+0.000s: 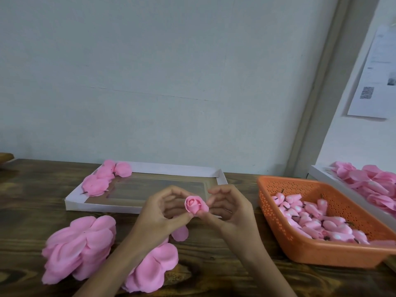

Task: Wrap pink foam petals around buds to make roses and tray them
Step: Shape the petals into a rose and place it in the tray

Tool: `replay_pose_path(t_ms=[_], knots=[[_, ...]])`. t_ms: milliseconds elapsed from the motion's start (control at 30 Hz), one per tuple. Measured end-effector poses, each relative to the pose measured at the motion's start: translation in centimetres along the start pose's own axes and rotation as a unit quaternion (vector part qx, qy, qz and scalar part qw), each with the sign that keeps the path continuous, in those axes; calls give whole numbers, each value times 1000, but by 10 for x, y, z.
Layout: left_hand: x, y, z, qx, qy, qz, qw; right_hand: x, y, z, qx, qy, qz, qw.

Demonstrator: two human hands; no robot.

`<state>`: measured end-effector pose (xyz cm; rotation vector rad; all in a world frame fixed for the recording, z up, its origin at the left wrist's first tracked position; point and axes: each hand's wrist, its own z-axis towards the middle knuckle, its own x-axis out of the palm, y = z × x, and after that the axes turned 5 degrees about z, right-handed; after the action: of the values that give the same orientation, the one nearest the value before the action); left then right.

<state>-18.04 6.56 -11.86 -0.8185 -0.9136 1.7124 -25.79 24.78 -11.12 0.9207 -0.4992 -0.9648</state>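
Left hand (159, 213) and right hand (230, 211) pinch one rose (195, 205) — just before the tray's (102, 207) near edge.

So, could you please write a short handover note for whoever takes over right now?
Hands: left grip and right grip both pinch the base of one small rose, partly wrapped.
Done: a few finished roses lie in the white tray, far-left corner.
Supplies: buds in the orange basket on the right; petal stacks near left.
Left: finish this rose, tray it, then wrap the remaining buds.
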Motion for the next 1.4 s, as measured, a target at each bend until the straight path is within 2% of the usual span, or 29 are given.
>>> replay_pose_path(t_ms=[367,733,900,1067,1233,1400], knots=[[2,-2,-3,41,-41,8,998,11,8,-5,-37,-22,16,999],[12,3,-5,135,-106,168,971,19,-1,-10,-90,-62,-52,993],[6,-3,-3,60,-53,185,980,17,3,-9,-107,-27,-91,990],[9,-3,-1,5,23,208,978,16,3,-11,-109,77,-99,986],[10,1,-2,-46,44,286,956,14,9,-13,-119,131,-134,975],[10,4,-5,-92,0,253,963,13,12,-11,-200,98,-239,945]])
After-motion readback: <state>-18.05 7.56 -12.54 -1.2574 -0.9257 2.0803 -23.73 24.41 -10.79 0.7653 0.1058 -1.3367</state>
